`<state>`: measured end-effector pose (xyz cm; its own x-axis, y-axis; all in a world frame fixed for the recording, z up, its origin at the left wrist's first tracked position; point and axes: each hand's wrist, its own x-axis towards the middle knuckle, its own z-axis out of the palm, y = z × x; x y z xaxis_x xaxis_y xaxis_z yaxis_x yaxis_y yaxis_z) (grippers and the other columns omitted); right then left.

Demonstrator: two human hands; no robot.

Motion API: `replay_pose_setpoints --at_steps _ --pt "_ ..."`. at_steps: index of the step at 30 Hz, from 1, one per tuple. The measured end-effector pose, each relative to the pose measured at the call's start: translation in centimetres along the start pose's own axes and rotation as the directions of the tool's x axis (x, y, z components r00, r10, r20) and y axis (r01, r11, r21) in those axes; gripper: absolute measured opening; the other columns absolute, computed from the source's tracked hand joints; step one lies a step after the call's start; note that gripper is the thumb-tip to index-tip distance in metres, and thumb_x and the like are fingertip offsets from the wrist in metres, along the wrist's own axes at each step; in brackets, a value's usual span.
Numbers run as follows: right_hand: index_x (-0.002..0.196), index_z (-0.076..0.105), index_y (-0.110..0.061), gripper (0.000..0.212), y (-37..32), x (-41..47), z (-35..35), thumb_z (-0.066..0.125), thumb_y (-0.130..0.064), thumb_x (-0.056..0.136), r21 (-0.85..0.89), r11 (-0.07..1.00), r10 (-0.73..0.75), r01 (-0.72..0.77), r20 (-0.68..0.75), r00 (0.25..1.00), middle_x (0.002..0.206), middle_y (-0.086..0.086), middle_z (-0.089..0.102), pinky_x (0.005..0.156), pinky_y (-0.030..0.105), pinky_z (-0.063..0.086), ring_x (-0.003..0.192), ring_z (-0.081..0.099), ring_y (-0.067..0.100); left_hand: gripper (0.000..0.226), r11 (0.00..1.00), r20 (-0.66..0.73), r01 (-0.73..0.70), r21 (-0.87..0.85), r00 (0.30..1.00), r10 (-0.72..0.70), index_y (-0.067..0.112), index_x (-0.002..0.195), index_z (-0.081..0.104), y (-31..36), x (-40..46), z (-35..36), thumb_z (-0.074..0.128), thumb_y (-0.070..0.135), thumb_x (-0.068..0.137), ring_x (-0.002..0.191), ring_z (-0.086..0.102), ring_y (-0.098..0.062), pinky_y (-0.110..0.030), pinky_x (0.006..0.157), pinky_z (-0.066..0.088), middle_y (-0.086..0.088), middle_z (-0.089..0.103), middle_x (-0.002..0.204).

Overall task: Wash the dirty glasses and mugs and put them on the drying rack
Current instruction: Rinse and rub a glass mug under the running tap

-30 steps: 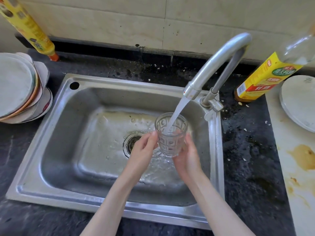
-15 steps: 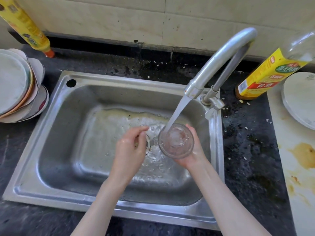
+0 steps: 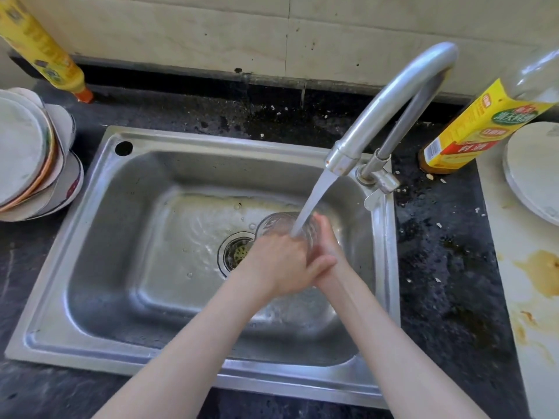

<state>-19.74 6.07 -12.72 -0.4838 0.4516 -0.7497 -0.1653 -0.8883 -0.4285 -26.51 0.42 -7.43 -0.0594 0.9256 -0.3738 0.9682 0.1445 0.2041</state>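
Returned since half a second ago: left hand [image 3: 279, 264], now gripping the glass [image 3: 287, 228] with right hand [image 3: 328, 252], tilted under tap [image 3: 390, 101] stream for rinsing.

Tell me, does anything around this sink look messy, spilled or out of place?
Yes. A brownish stain is spread on the pale surface right of the sink, like a dried spill. Pale crumbs litter the dark counter near the yellow-labelled bottle.

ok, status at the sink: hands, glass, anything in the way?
Left hand and right hand both grip the glass. Glass under tap stream, above sink. No drying rack in view.
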Motion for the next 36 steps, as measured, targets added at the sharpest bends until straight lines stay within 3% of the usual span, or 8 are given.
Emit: replay_pose_setpoints --at_steps 5,11,17,20,25,29,33,36 --pt "0.072 0.062 -0.012 0.038 -0.9 -0.2 -0.5 0.040 -0.033 0.094 0.012 0.998 -0.063 0.062 0.009 0.998 0.064 0.004 0.065 0.054 0.020 0.051 0.056 0.063 0.015 0.058 0.874 0.047 0.037 -0.485 0.999 -0.017 0.025 0.120 0.052 -0.4 -0.5 1.1 0.021 0.060 0.086 0.112 0.051 -0.027 -0.035 0.098 0.037 -0.009 0.061 0.116" --pt "0.061 0.071 -0.007 0.048 0.5 -0.8 -1.2 0.043 -0.036 0.085 0.212 0.975 -0.089 0.062 0.119 0.989 0.069 0.012 0.070 0.065 0.028 0.055 0.064 0.069 0.022 0.021 -0.229 0.268 0.217 -0.949 0.937 -0.225 -0.004 0.099 0.063 1.2 0.4 0.0 0.055 0.009 0.085 0.094 0.058 -0.025 -0.033 0.088 0.043 -0.018 0.059 0.097" --pt "0.072 0.074 0.003 0.076 0.0 -0.6 -1.5 0.039 -0.063 0.088 0.204 0.974 0.066 -0.094 0.141 0.988 0.078 0.015 0.071 0.075 0.031 0.054 0.071 0.070 0.024 0.027 0.784 -0.064 0.062 -0.618 0.990 -0.129 0.026 0.102 0.072 -1.9 -0.6 0.9 0.057 0.015 0.084 0.100 0.063 -0.011 -0.027 0.092 0.046 0.006 0.072 0.102" --pt "0.082 0.070 0.002 0.056 0.8 -0.4 -1.2 0.056 -0.053 0.082 0.253 0.967 0.010 -0.030 0.077 0.997 0.078 0.015 0.069 0.080 0.033 0.051 0.069 0.070 0.024 0.027 0.660 -0.005 0.089 -0.746 0.990 -0.139 0.015 0.104 0.071 -1.1 -0.4 0.6 0.057 0.016 0.080 0.099 0.065 -0.019 -0.034 0.089 0.050 -0.005 0.072 0.101" --pt "0.092 0.074 -0.005 0.047 2.2 -1.2 -1.2 0.080 -0.041 0.062 0.307 0.950 -0.146 0.057 0.276 0.950 0.095 0.013 0.072 0.080 0.032 0.056 0.089 0.070 0.024 0.015 -0.209 0.281 0.248 -0.946 0.948 -0.148 0.017 0.082 0.057 -0.5 0.3 0.4 0.049 0.013 0.093 0.068 0.059 -0.005 -0.019 0.066 0.047 0.009 0.064 0.068" --pt "0.093 0.073 -0.003 0.068 0.3 -1.4 -1.7 0.051 -0.064 0.076 0.220 0.974 -0.106 0.050 0.254 0.961 0.096 0.016 0.070 0.090 0.034 0.050 0.093 0.067 0.026 0.023 -0.226 0.231 0.174 -0.958 0.939 -0.253 0.005 0.099 0.070 -1.4 -0.1 1.0 0.070 0.017 0.079 0.094 0.068 -0.021 -0.025 0.081 0.055 -0.010 0.074 0.092" --pt "0.093 0.067 0.012 0.089 -0.8 -0.7 -1.8 0.033 -0.069 0.084 0.230 0.971 0.037 -0.068 0.137 0.990 0.098 0.029 0.065 0.090 0.041 0.048 0.088 0.066 0.037 0.009 0.417 -0.070 0.045 -0.908 0.964 -0.257 0.012 0.088 0.075 -1.7 -1.3 1.1 0.069 0.016 0.082 0.058 0.057 0.008 -0.011 0.058 0.042 0.012 0.069 0.065" --pt "0.074 0.069 0.003 0.067 -1.1 -0.4 -2.0 0.037 -0.053 0.092 0.286 0.957 0.006 -0.039 0.115 0.993 0.075 0.017 0.067 0.064 0.033 0.054 0.068 0.067 0.028 0.022 0.153 0.077 0.096 -0.984 0.989 -0.123 0.009 0.103 0.069 -1.8 -1.8 0.5 0.065 0.005 0.082 0.075 0.063 0.004 -0.006 0.065 0.043 0.007 0.072 0.084"
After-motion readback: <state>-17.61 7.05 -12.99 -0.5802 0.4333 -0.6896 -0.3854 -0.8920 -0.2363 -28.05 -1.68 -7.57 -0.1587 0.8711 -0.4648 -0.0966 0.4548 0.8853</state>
